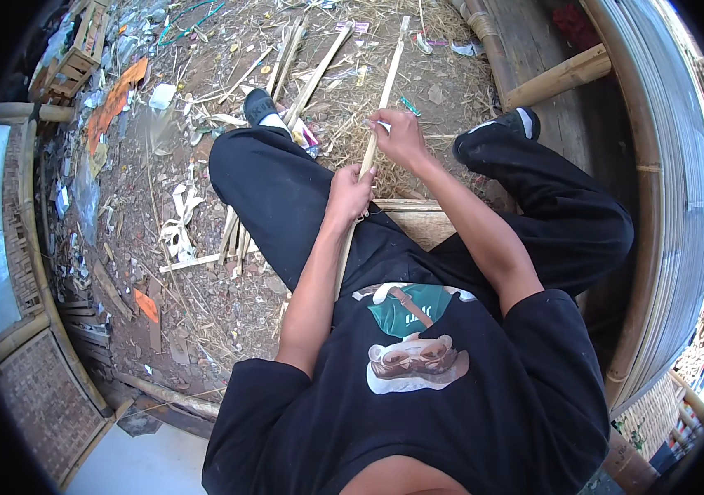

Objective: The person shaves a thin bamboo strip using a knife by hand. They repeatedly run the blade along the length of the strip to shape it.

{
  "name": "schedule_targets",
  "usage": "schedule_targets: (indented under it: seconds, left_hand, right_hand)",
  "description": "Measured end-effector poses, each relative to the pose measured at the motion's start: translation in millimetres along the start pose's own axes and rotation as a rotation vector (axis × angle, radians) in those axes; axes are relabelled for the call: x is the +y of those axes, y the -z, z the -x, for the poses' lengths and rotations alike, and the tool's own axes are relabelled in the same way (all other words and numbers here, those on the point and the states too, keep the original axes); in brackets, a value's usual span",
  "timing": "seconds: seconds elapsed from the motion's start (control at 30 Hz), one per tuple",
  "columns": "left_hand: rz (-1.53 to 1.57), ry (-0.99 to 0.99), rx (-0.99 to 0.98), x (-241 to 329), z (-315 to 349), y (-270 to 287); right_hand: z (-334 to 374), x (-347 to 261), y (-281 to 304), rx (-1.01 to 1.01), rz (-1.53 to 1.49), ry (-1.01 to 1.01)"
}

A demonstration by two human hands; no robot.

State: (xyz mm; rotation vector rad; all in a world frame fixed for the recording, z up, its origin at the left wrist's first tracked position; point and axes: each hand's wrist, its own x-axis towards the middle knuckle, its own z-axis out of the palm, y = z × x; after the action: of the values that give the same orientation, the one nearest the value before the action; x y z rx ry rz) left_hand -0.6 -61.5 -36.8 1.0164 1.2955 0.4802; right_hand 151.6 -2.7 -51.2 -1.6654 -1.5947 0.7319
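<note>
A long pale bamboo strip (391, 76) runs from the littered ground ahead, back between my legs toward my lap. My left hand (350, 195) is closed round it, just above my left thigh. Further along, my right hand (401, 139) is closed at the strip, its thumb and fingers pinched together. A small whitish bit shows at the right fingertips, too small to make out. Below my left hand the strip's near end lies against my dark trousers (286, 186).
Several split bamboo pieces (316, 76) lie on the ground ahead, others by my left knee. Orange scraps (114, 101) and plastic litter are scattered leftward. A bamboo-framed wall (657, 181) stands close on my right, a woven panel (42, 400) at left. A wooden crate (74, 54) sits far left.
</note>
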Motion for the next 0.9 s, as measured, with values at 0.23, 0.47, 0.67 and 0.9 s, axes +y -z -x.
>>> schedule_targets:
  seconds: [0.23,0.47,0.67,0.9]
  left_hand:
    - [-0.206,-0.019,0.131,-6.2,-10.5,6.5]
    - [-0.026,-0.023,0.118,-3.9,-4.9,14.5]
    - [0.143,-0.016,0.083,0.9,-1.2,17.3]
    - [0.277,-0.047,-0.034,10.6,2.4,26.3]
  right_hand:
    - [10.1,-37.0,12.3,0.004,-0.075,0.169]
    - [-15.7,-28.2,55.2,-0.007,-0.287,-0.118]
    - [0.5,40.0,34.4,-0.201,0.244,-0.092]
    - [-34.9,-18.8,54.6,-0.259,0.171,-0.199]
